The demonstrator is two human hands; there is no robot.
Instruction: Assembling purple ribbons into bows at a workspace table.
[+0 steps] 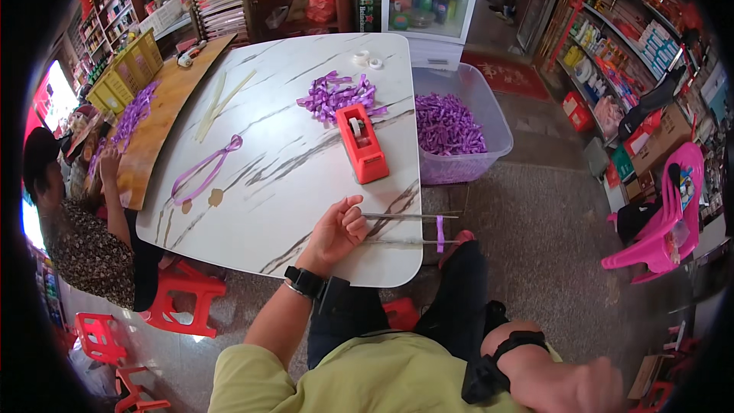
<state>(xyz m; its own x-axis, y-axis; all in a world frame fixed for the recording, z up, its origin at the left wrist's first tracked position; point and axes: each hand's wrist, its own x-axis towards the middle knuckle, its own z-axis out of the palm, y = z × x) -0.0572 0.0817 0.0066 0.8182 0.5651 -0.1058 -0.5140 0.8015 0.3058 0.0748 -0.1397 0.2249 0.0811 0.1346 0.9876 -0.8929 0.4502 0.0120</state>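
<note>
My left hand (338, 231) rests over the near right part of the marble-patterned table (283, 176), palm turned up and fingers curled in. Whether anything is inside those fingers is hidden. Beside it, two thin metal rods (440, 217) stick out past the table's right edge, and a purple ribbon band (440, 235) spans them. My right hand (592, 386) is off at the lower right, away from the table, smeared by motion. A red tape dispenser (363, 145) stands beyond my left hand, next to a heap of purple ribbon pieces (336, 97).
A clear plastic tub (501, 134) full of purple ribbon pieces stands against the table's right side. White tape rolls (367, 60) and a long purple ribbon loop (206, 168) lie on the table. Another person (84, 229) sits at the left. A pink chair (665, 222) is at the right.
</note>
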